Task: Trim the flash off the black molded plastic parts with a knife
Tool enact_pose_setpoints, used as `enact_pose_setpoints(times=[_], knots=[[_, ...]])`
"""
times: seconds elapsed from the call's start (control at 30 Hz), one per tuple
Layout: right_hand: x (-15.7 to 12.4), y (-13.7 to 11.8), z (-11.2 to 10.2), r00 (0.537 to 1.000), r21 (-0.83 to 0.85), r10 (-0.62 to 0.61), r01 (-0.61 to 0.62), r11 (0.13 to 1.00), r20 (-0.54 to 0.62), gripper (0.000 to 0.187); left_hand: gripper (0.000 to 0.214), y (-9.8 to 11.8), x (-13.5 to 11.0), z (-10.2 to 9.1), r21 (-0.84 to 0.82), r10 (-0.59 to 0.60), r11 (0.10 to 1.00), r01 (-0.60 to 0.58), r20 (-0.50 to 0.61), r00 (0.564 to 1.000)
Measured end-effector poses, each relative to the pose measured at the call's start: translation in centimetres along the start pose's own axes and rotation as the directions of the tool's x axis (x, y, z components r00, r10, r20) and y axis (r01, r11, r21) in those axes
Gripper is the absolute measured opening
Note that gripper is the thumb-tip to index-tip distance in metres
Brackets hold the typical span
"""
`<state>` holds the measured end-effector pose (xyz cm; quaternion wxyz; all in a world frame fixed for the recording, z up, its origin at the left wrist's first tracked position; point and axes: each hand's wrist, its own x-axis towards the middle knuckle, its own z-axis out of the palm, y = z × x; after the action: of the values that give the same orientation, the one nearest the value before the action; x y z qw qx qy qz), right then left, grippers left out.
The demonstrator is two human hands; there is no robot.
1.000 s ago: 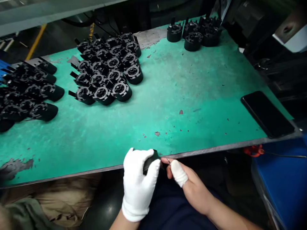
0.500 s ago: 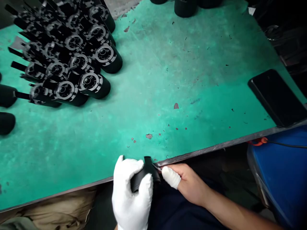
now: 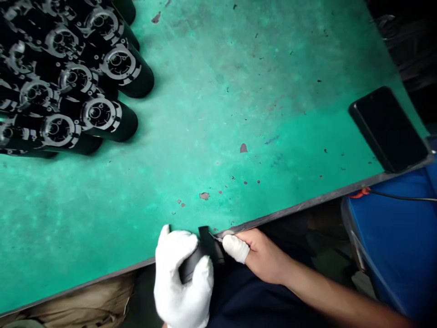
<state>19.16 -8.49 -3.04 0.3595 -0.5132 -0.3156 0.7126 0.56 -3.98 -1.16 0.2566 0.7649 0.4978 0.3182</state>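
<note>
My left hand (image 3: 184,278), in a white glove, is wrapped round a black plastic cylindrical housing (image 3: 205,248) at the table's front edge. A flat tab on the housing sticks up past my fingers, and much of its body is hidden by the glove. My right hand (image 3: 261,255) is bare apart from a white covering on the thumb. Between its thumb and fingers it pinches a small thin blade (image 3: 215,237), whose pointed tip meets the housing beside the tab. The blade's handle, if any, is hidden in my fingers.
Several similar black housings (image 3: 118,114) stand packed together at the far left of the green table (image 3: 191,150). A black smartphone (image 3: 391,130) lies near the right edge. Beyond the front edge are a blue surface (image 3: 385,241) with a dark cable (image 3: 399,197) and brown cloth (image 3: 85,303).
The view has shifted and come nearer, so the group of housings sits further left and larger. Both hands keep their hold, with the blade still at the housing beside the tab.
</note>
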Motion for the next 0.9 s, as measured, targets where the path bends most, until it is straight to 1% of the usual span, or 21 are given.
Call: enact_pose_setpoints(times=[0.1, 0.17, 0.2, 0.27, 0.3, 0.33, 0.37, 0.4, 0.43, 0.47, 0.5, 0.57, 0.6, 0.63, 0.67, 0.7, 0.77, 0.83, 0.87, 0.9], knots=[[-0.9, 0.4, 0.2, 0.997, 0.002, -0.041, 0.041, 0.999, -0.063, 0.037, 0.033, 0.1, 0.0, 0.2, 0.013, -0.004, 1.000, 0.004, -0.010, 1.000], [-1.4, 0.6, 0.4, 0.992, -0.002, -0.088, 0.088, 0.996, -0.088, 0.025, 0.030, 0.3, 0.1, 0.3, 0.021, 0.000, 1.000, 0.000, -0.024, 1.000], [-1.6, 0.7, 0.5, 0.991, 0.002, -0.111, 0.112, 0.994, -0.072, 0.027, 0.030, 0.4, 0.1, 0.3, 0.026, 0.005, 1.000, -0.004, -0.032, 0.999], [-1.7, 0.8, 0.7, 0.989, 0.012, -0.142, 0.143, 0.990, -0.032, 0.046, 0.029, 0.5, 0.1, 0.4, 0.033, 0.011, 0.999, -0.009, -0.051, 0.999], [-1.7, 0.8, 0.8, 0.988, 0.018, -0.151, 0.152, 0.988, -0.042, 0.045, 0.029, 0.5, 0.1, 0.4, 0.036, 0.011, 0.999, -0.009, -0.058, 0.998], [-1.6, 0.8, 0.9, 0.984, 0.019, -0.160, 0.162, 0.987, -0.079, 0.034, 0.028, 0.5, 0.0, 0.5, 0.041, 0.011, 0.999, -0.009, -0.063, 0.998], [-1.6, 0.8, 0.9, 0.976, 0.015, -0.168, 0.172, 0.985, -0.141, 0.022, 0.027, 0.4, 0.0, 0.6, 0.048, 0.011, 0.999, -0.007, -0.066, 0.998], [-1.6, 0.9, 1.0, 0.964, 0.012, -0.173, 0.180, 0.984, -0.202, 0.020, 0.025, 0.4, 0.0, 0.7, 0.055, 0.009, 0.998, -0.005, -0.069, 0.998], [-1.6, 0.9, 1.1, 0.956, 0.014, -0.174, 0.183, 0.983, -0.237, 0.023, 0.024, 0.4, 0.0, 0.8, 0.060, 0.009, 0.998, -0.005, -0.075, 0.997], [-1.6, 0.9, 1.1, 0.956, 0.013, -0.177, 0.185, 0.983, -0.235, 0.020, 0.022, 0.4, 0.0, 0.8, 0.064, 0.007, 0.998, -0.002, -0.081, 0.997], [-1.6, 1.0, 1.3, 0.961, -0.003, -0.186, 0.189, 0.982, -0.206, 0.019, 0.021, 0.5, 0.0, 0.8, 0.069, -0.002, 0.998, 0.008, -0.084, 0.996], [-1.6, 0.9, 1.5, 0.964, -0.081, -0.223, 0.213, 0.974, -0.146, 0.039, 0.020, 0.7, -0.1, 0.3, 0.085, -0.060, 0.994, 0.066, -0.072, 0.996], [-1.6, 0.8, 1.7, 0.956, -0.128, -0.258, 0.241, 0.962, -0.138, 0.045, 0.023, 0.9, -0.2, -0.2, 0.083, -0.100, 0.991, 0.104, -0.048, 0.994], [-1.6, 0.5, 1.8, 0.942, -0.168, -0.303, 0.278, 0.946, -0.146, 0.044, 0.027, 1.2, -0.3, -0.9, 0.065, -0.139, 0.988, 0.140, -0.015, 0.990], [-1.5, 0.2, 2.0, 0.926, -0.182, -0.343, 0.315, 0.932, -0.155, 0.038, 0.032, 1.4, -0.5, -1.7, 0.036, -0.167, 0.985, 0.166, 0.020, 0.986], [-1.5, -0.2, 2.1, 0.917, -0.152, -0.366, 0.344, 0.927, -0.158, 0.032, 0.039, 1.8, -0.7, -2.6, 0.000, -0.178, 0.984, 0.178, 0.048, 0.983], [-1.2, -1.3, 2.5, 0.932, 0.031, -0.349, 0.353, 0.935, -0.097, 0.026, 0.053, 2.6, -1.2, -4.1, -0.060, -0.166, 0.984, 0.170, 0.064, 0.984], [-0.6, -2.2, 3.2, 0.956, 0.249, -0.290, 0.270, 0.930, 0.044, 0.022, 0.070, 3.5, -1.5, -5.0, -0.068, -0.153, 0.985, 0.155, 0.042, 0.987], [-0.3, -2.5, 3.6, 0.957, 0.323, -0.263, 0.214, 0.922, 0.119, 0.021, 0.078, 3.9, -1.6, -5.2, -0.080, -0.147, 0.985, 0.150, 0.043, 0.988], [0.1, -2.6, 4.0, 0.953, 0.360, -0.244, 0.169, 0.918, 0.177, 0.021, 0.084, 4.2, -1.7, -5.3, -0.102, -0.138, 0.984, 0.143, 0.056, 0.989]])
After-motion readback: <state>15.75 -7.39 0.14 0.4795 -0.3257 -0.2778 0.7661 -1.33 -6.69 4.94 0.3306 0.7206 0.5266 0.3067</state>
